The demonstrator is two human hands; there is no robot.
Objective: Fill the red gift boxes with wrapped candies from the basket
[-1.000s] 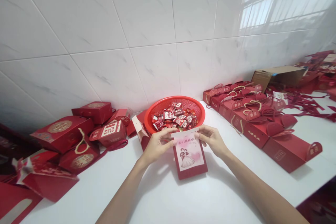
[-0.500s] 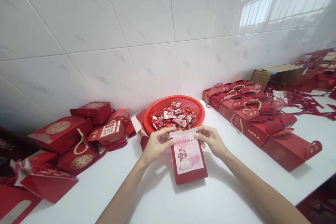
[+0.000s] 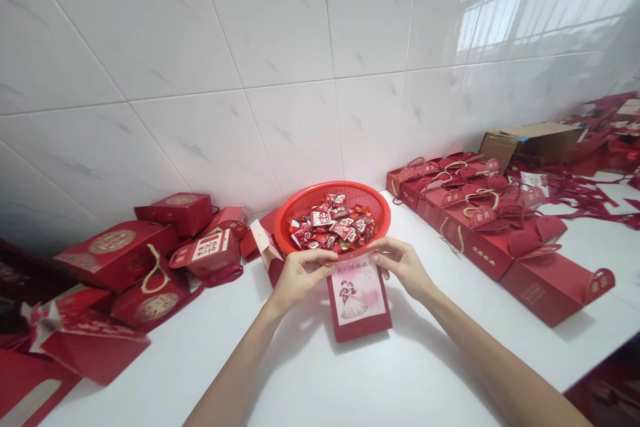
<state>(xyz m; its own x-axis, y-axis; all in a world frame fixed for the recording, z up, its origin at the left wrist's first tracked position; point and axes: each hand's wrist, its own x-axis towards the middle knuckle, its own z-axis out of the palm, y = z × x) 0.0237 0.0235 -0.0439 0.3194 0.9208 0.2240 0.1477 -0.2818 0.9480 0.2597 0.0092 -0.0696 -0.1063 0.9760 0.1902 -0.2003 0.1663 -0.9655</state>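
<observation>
The printed red box (image 3: 358, 300) is on the near side of the red basket (image 3: 363, 193), its upper edge pinched at the left corner by thumb and fingers of the left hand (image 3: 299, 278) and at the right by the right hand (image 3: 406, 269). The basket contains wrapped sweets (image 3: 345, 219); handled boxes (image 3: 483, 247) stand in rows to its right.

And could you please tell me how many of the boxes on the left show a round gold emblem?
3: the rear box, the wide box in front of it, and the rope-handled box in front of that; others may be hidden.
</observation>
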